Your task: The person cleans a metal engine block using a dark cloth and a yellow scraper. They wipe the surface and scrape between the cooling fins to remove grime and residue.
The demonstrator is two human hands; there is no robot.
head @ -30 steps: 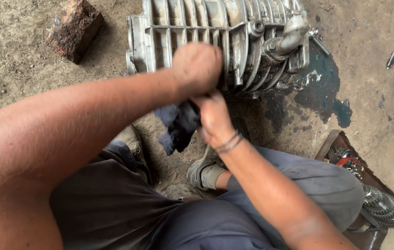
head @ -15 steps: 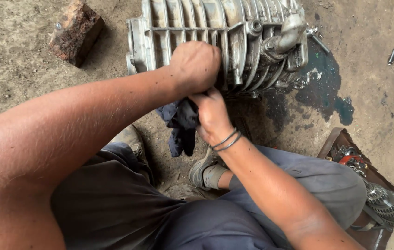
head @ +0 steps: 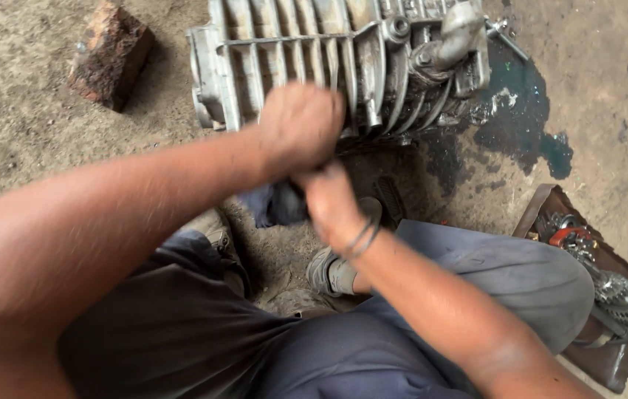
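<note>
— Lying on the dirt floor (head: 48, 162) at the top of the view is the biggest thing, a ribbed grey metal engine casing (head: 314, 52), with a dark wet stain (head: 520, 125) spread on the ground to its right.

— And the person?

— Seated, in dark grey trousers (head: 476, 281), with a worn shoe (head: 328, 270) planted just below the casing. At the right edge a brown tray (head: 609, 362) carries gears (head: 624, 295) and small metal parts. A reddish brick (head: 111, 55) sits at upper left, well apart from the casing.

— What about the hands?

— Both are together in front of the casing's near edge. The left hand (head: 300, 125) is a closed fist, above; the right hand (head: 328, 196) is directly under it, touching it, with dark bands on the wrist. Both are clamped on a dark blue rag (head: 277, 207), which hangs from between them, just below the casing. The frame is blurred there, so I cannot tell whether anything else is wrapped inside the cloth.
</note>
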